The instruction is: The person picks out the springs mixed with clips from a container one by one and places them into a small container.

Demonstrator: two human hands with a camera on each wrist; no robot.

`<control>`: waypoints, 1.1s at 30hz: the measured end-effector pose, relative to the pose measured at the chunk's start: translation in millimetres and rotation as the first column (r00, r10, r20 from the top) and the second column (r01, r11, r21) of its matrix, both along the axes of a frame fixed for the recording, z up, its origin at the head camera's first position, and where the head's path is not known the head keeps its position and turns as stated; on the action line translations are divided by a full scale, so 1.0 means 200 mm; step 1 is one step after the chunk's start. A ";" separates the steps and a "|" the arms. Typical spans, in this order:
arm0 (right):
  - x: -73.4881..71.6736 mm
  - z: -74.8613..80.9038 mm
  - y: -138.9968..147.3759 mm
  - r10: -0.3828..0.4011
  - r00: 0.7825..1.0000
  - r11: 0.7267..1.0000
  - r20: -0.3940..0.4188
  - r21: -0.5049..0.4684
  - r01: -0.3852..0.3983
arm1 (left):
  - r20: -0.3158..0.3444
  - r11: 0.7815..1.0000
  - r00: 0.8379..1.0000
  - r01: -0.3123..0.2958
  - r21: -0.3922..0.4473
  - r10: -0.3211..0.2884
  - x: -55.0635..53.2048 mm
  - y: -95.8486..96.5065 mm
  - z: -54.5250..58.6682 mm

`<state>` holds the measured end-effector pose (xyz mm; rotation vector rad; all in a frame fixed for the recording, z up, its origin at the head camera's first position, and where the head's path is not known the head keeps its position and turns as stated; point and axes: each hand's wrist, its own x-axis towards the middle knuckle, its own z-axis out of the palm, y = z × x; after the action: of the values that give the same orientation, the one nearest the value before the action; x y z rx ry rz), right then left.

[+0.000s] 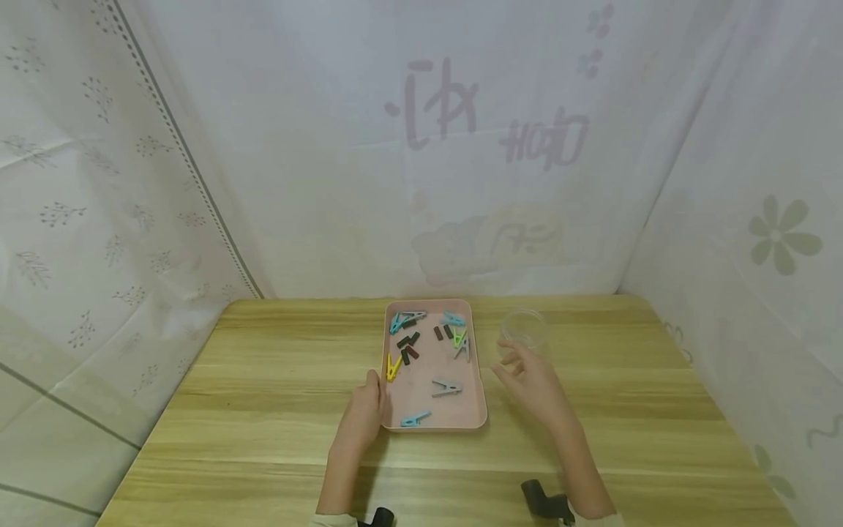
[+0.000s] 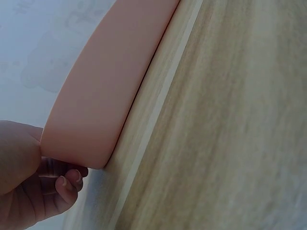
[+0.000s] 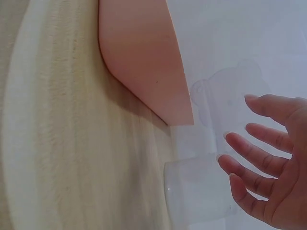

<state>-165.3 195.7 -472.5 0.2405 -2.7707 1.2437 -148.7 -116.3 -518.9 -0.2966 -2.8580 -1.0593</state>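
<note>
A shallow pink tray [image 1: 431, 369] lies on the table, its inside scattered with clothespins and small dark blocks. The pins include a yellow clothespin [image 1: 393, 367], a grey clothespin [image 1: 446, 388], a green clothespin [image 1: 459, 337] and a light blue clothespin [image 1: 415, 419]. At the tray's near left side, my left hand [image 1: 362, 413] holds the wall, thumb at the rim and curled fingers outside. To the right of the tray, my right hand [image 1: 535, 384] hovers with loosely bent, spread fingers and nothing in them. Just beyond its fingertips stands a clear round container [image 1: 525, 327].
The wooden table [image 1: 263, 410] extends on both sides of the tray. Behind it hangs a pale printed cloth [image 1: 316, 183], with more cloth at left and right. Dark wrist mounts [image 1: 545, 502] are strapped near both sleeves.
</note>
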 end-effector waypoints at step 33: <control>-0.23 0.07 -0.15 0.058 0.998 0.998 0.009 0.036 -0.058 | -0.011 1.000 1.000 -0.002 0.006 0.002 0.00 0.00 -0.01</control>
<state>-211.4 166.5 -459.3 0.3220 -2.8146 1.2101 -149.2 -116.9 -521.8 -0.2983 -2.8440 -1.0622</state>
